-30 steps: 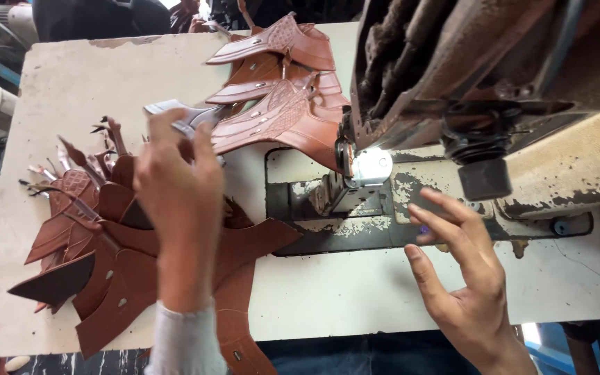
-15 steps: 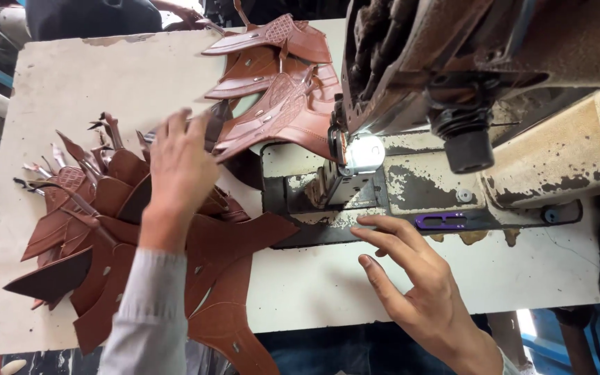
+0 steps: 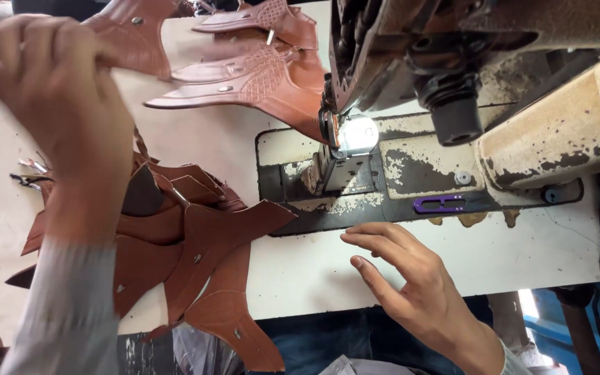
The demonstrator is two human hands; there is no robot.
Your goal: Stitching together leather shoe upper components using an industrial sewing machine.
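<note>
The left hand (image 3: pixel 46 90) is raised high, to the left of the sewing machine (image 3: pixel 467 76). Its fingers are closed around the edge of a brown leather piece (image 3: pixel 137 38), which it lifts above the surface (image 3: pixel 300 271). This piece is smooth and reddish brown with a small metal stud, and its long axis runs from the hand toward the machine, slightly downward. Below the hand, a pile of similar leather pieces (image 3: pixel 189 243) lies left of the machine, with pointed ends toward the near edge. In front of the machine base, the right hand (image 3: pixel 411 285) rests flat on the surface, fingers spread, and holds nothing.
</note>
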